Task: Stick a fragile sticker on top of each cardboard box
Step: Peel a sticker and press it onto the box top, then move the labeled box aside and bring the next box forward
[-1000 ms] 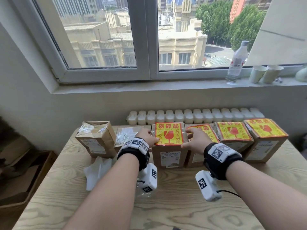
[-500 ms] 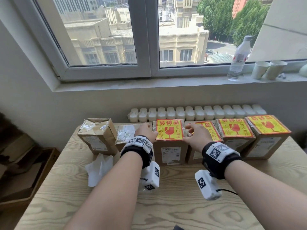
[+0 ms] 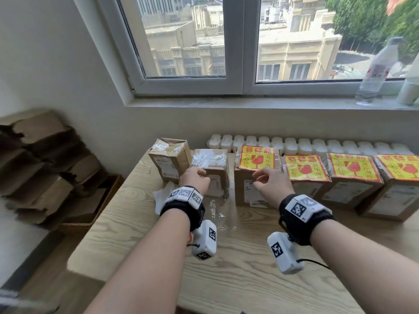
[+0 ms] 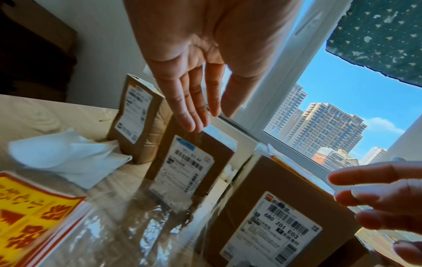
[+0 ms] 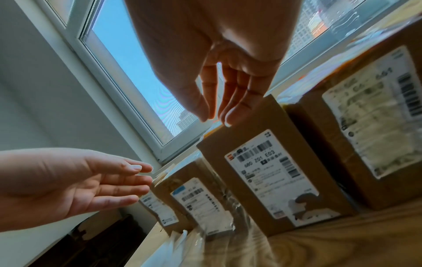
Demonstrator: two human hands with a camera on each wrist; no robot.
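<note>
Sunlit buildings fill the window above a pale wooden tabletop, where six cardboard boxes stand in a row along the far edge. Seen from the head camera, four boxes on the right carry a yellow-and-red fragile sticker on top; the two boxes on the left, a leftmost box and a second box, have only tape on top. The left hand hovers at the front top edge of the second box, and the right hand sits in front of the third box, fingers loosely curled; neither grip holds anything. A water bottle stands on the sill, and crumpled white paper lies by the leftmost box.

From the left wrist, the left hand shows straight, relaxed fingers over the two bare boxes, grip wide. A sheet of stickers lies on the tabletop at lower left, under clear film.

From the right wrist, the right hand hangs relaxed, fingertips at the third box's top front edge, thumb narrowly apart, holding nothing.
</note>
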